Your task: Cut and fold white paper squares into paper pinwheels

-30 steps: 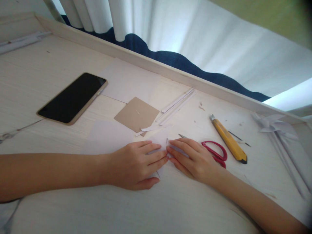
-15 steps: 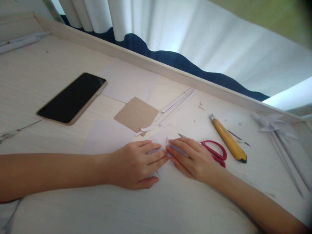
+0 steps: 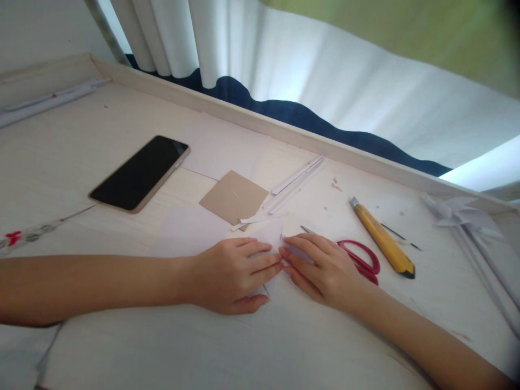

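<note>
A small piece of white paper (image 3: 271, 233) lies on the white table top, partly hidden under my hands. My left hand (image 3: 235, 277) rests flat across it, fingers stretched to the right and thumb held apart. From the other side, the fingertips of my right hand (image 3: 327, 266) come together at the paper's right corner, meeting the left fingertips. The pinch itself is partly covered by the fingers. Just behind my right hand lie scissors with red handles (image 3: 376, 265); a blade tip pokes out above the knuckles. A brown square card (image 3: 233, 195) sits beyond the paper.
Paper strips (image 3: 296, 179) lie behind the hands. A yellow box cutter (image 3: 382, 235) is at right, blade out, with a thin dark stick (image 3: 400, 235) beside it. Farther right rests a paper pinwheel (image 3: 459, 214). A phone (image 3: 140, 173) lies left. A raised table edge (image 3: 260, 127) runs along the back.
The camera view has shifted, so the phone, card and other things appear slightly lower and mostly farther right. Both hands stay at the paper in nearly the same pose.
</note>
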### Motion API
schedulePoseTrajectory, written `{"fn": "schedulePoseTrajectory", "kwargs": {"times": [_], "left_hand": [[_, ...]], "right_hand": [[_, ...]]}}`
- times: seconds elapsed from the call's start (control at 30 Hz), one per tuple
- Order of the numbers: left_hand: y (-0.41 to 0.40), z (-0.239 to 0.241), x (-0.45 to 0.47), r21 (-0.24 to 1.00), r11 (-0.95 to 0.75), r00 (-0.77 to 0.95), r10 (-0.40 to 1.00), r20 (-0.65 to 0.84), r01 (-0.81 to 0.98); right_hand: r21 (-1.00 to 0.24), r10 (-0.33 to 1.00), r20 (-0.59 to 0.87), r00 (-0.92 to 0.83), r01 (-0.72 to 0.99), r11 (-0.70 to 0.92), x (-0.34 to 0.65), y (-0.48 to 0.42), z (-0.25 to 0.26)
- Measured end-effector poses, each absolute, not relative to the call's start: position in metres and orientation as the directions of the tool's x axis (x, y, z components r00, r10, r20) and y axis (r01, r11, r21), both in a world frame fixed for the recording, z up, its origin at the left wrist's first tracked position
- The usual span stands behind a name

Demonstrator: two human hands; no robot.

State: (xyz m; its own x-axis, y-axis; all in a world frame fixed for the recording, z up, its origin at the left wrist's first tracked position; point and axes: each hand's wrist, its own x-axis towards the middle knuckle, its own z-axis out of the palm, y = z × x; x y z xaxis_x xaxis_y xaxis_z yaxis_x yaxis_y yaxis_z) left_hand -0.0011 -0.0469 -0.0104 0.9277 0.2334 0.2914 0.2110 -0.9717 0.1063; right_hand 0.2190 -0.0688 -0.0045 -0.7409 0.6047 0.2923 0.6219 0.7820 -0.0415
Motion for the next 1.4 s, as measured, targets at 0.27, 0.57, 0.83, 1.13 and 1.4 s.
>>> {"fn": "schedulePoseTrajectory", "kwargs": {"times": [0.27, 0.57, 0.83, 1.13, 1.4], "left_hand": [[-0.037, 0.022, -0.01, -0.034, -0.824, 0.802, 0.541, 0.254, 0.566], [-0.016, 0.028, -0.016, -0.044, -0.878, 0.878, 0.478, -0.009, 0.477], [-0.001, 0.035, -0.026, -0.004, -0.978, 0.976, 0.209, -0.057, 0.209], [0.01, 0.03, -0.024, -0.008, -0.996, 0.995, 0.094, -0.021, 0.094], [0.008, 0.018, -0.021, -0.045, -0.999, 0.99, -0.012, 0.138, -0.006]], "right_hand": [[-0.108, 0.65, 0.264, -0.713, 0.648, 0.754, 0.219, -0.07, -0.003], [-0.154, 0.672, 0.216, -0.708, 0.655, 0.74, 0.223, -0.065, 0.004], [-0.115, 0.643, 0.145, -0.752, 0.632, 0.766, 0.229, -0.057, 0.011], [-0.042, 0.629, 0.145, -0.763, 0.631, 0.775, 0.228, -0.055, 0.014], [-0.02, 0.632, 0.142, -0.762, 0.636, 0.771, 0.227, -0.056, 0.014]]}}
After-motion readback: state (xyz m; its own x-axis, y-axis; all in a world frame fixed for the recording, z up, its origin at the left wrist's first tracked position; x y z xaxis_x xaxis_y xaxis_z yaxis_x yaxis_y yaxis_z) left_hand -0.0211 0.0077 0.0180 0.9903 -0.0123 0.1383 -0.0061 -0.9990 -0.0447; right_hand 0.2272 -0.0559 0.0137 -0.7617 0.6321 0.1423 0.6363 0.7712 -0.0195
